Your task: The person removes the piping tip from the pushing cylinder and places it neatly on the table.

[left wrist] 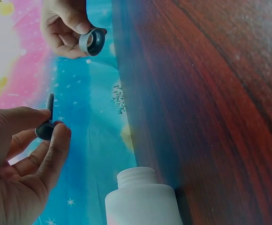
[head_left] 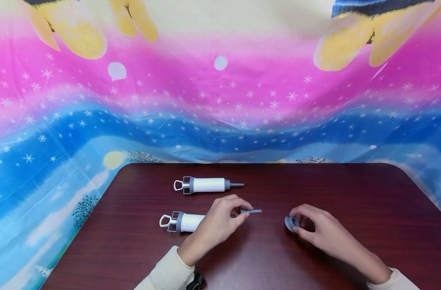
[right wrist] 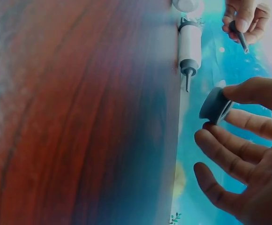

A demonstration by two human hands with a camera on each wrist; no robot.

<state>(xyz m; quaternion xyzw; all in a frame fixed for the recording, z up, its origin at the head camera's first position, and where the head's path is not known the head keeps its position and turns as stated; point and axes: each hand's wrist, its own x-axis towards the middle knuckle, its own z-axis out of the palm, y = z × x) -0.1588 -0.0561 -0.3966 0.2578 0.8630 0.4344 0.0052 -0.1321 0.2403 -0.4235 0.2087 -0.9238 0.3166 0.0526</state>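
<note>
My left hand (head_left: pixel 220 217) pinches a small grey nozzle (head_left: pixel 256 211) between thumb and fingers; its thin tip points right, and its wider black-looking base shows in the left wrist view. My right hand (head_left: pixel 323 229) pinches a grey screw collar (head_left: pixel 289 224) by its rim, with the round hole showing and the other fingers spread. The two parts are held apart, a short gap between them. Below my left hand lies a white syringe-like tube (head_left: pixel 192 222) with a looped handle; its bare threaded neck (left wrist: pixel 136 177) shows in the left wrist view.
A second white syringe-like tube (head_left: pixel 209 185) lies farther back, with a grey collar and nozzle on its right end. Both lie on a dark red wooden table (head_left: pixel 296 185). A colourful printed cloth (head_left: pixel 220 100) hangs behind the table and round its sides.
</note>
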